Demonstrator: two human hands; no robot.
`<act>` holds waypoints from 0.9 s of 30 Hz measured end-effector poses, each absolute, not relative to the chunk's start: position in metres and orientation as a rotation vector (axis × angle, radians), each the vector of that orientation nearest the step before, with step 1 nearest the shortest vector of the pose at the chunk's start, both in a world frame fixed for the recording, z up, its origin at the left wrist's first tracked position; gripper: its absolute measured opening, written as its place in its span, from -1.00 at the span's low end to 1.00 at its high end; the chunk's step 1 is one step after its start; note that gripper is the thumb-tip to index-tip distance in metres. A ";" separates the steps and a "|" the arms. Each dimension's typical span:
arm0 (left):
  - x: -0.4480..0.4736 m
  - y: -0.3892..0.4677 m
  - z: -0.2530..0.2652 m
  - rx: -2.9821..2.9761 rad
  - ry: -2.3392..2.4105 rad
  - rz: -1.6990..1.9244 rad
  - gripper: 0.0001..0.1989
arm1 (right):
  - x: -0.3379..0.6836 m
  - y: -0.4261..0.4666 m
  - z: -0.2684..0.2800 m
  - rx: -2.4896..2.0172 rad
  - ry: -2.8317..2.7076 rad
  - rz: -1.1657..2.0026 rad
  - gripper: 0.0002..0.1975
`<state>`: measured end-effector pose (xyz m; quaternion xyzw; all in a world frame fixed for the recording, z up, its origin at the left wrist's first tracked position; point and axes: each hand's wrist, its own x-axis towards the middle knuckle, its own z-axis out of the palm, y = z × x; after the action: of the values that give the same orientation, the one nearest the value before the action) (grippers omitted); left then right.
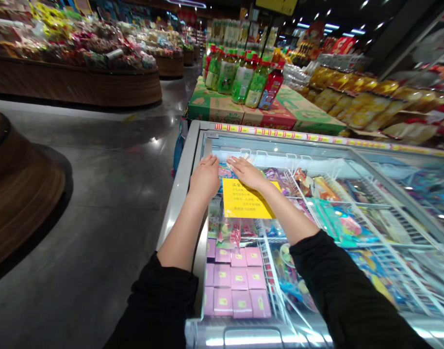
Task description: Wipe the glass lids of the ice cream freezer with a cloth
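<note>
My left hand [207, 177] rests on the metal frame at the left side of a chest freezer [176, 208], near its far corner, fingers stretched forward and holding nothing. Over the glass lid, my right hand [244, 171] lies palm down with a crumpled white cloth [248, 158] pressed under its fingers; white shows on both sides of them. A yellow paper notice [245, 206] with printed lines is on the lid just nearer than this hand, and my right forearm covers its right edge. Pink boxes [231, 276] and bagged frozen goods show through the glass.
White wire dividers [271, 271] split the freezer inside. Behind its price-tag rail, green and red bottles [243, 77] stand on printed cartons [222, 107]. Yellow jars [353, 99] are stacked to the right. A wooden display [72, 82] of wrapped goods stands across the aisle floor [123, 194].
</note>
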<state>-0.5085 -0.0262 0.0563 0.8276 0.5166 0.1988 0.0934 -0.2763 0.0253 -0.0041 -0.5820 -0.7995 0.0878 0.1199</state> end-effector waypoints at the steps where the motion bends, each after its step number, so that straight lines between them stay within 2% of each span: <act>1: -0.509 -0.026 0.056 2.452 1.533 0.598 -0.40 | -0.284 0.031 -0.003 -1.692 -2.358 0.268 -0.42; 9: -0.510 -0.025 0.055 2.451 1.525 0.591 -0.36 | -0.294 0.097 0.005 -1.856 -2.274 0.259 -0.42; 19: -0.509 -0.027 0.058 2.435 1.532 0.578 -0.39 | -0.283 0.043 0.000 -1.766 -2.349 0.155 -0.41; 27: -0.509 -0.027 0.057 2.422 1.526 0.601 -0.39 | -0.312 0.090 0.008 -1.826 -2.366 0.205 -0.41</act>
<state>-0.5090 -0.0269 0.0567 0.8232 0.5187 0.2041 0.1080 -0.3115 0.0902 0.0080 -0.6080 -0.7877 0.0683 0.0726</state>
